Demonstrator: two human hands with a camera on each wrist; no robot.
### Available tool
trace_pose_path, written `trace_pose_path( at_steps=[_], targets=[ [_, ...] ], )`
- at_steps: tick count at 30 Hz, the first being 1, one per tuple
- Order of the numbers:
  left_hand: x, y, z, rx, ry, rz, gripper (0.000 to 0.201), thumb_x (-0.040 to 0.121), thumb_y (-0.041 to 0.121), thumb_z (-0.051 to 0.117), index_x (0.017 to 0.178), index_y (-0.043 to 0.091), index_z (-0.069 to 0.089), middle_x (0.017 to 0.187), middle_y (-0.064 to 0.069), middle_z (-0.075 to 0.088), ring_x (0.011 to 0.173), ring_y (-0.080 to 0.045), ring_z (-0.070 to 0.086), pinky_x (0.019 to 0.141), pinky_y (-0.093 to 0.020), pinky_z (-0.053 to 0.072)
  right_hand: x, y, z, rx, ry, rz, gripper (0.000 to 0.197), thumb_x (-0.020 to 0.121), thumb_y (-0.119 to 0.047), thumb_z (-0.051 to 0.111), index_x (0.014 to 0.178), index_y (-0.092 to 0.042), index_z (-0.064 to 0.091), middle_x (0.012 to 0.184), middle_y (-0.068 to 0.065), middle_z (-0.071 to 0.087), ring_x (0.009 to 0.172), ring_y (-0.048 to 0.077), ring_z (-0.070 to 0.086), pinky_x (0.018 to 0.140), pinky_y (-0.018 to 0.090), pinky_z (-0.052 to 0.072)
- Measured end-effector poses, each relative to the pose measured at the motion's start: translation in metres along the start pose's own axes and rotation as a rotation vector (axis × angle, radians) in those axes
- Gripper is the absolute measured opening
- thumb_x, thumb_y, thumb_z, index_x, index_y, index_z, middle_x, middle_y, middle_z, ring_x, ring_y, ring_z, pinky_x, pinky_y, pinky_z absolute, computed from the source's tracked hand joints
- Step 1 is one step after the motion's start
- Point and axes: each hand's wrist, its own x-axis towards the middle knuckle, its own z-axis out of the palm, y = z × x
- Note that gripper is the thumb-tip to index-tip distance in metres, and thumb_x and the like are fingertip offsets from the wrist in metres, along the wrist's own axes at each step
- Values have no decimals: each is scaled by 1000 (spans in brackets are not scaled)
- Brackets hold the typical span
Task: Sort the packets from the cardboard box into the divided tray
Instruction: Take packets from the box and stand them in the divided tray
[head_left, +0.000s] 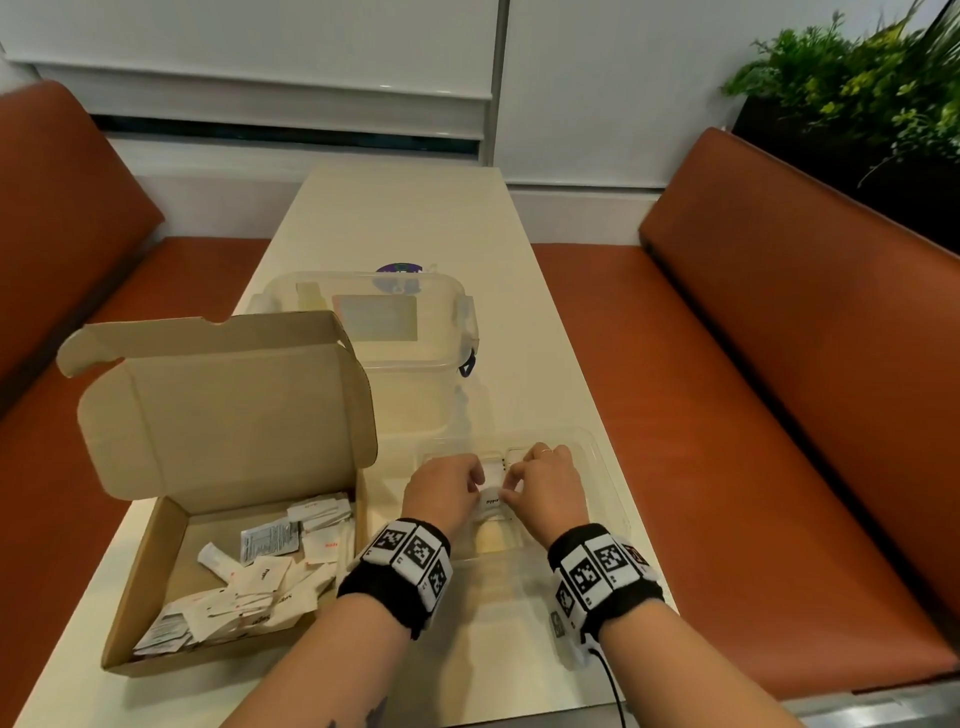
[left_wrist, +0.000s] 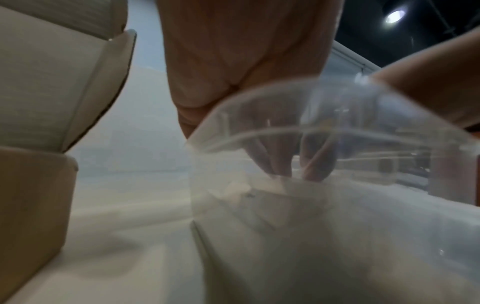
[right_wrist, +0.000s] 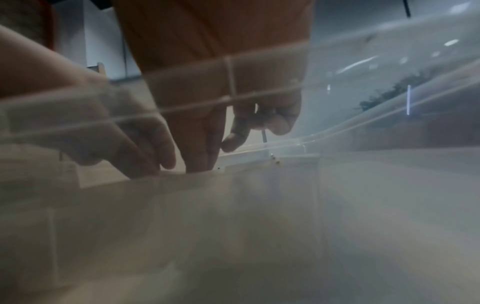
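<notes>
Sorting looks barely begun: both the left hand (head_left: 448, 486) and right hand (head_left: 545, 480) pinch 1 small white paper packet (head_left: 491, 500) over the clear plastic divided tray (head_left: 597, 457), while most loose white packets (head_left: 249, 582) remain in the open brown cardboard box (head_left: 156, 561) at left.

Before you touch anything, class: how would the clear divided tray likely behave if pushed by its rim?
The clear divided tray looks thin-walled, so probably light and apt to slide on the smooth table. Its walls may flex. It sits low and wide, so tipping seems unlikely.
</notes>
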Motion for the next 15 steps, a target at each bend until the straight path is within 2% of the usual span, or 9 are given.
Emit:
trace_pose_path(
  at_steps=[4, 7, 12, 15],
  targets=[
    [2, 2, 3, 117, -3, 60, 15, 87, 19, 60, 101, 22, 64, 98, 5, 66, 97, -16, 59, 75, -24, 42, 0, -3, 2, -95, -7, -53, 23, 90, -34, 56, 103, -20, 70, 112, 1, 56, 107, 21, 43, 87, 29, 42],
    [1, 7, 6, 239, -28, 110, 15, 91, 24, 58, 104, 19, 62, 104, 1, 63, 100, -21, 58, 80, -29, 43, -3, -4, 6, -110, 6, -74, 22, 93, -29, 50, 104, -18, 66, 112, 1, 56, 106, 22, 43, 85, 30, 41],
    [2, 11, 10, 399, -38, 151, 15, 94, 14, 49, 107, 15, 57, 111, -4, 59, 104, -24, 56, 84, -34, 44, -5, -6, 7, -99, 27, -123, 12, 91, -20, 50, 101, -20, 57, 111, -1, 54, 105, 21, 42, 78, 28, 34],
    [2, 14, 13, 458, -27, 154, 18, 94, 11, 45, 108, 14, 56, 112, -5, 58, 105, -25, 56, 83, -34, 43, -5, -6, 7, -134, 2, -146, 12, 92, -22, 51, 101, -20, 59, 113, -1, 53, 107, 22, 41, 80, 29, 35]
  ],
)
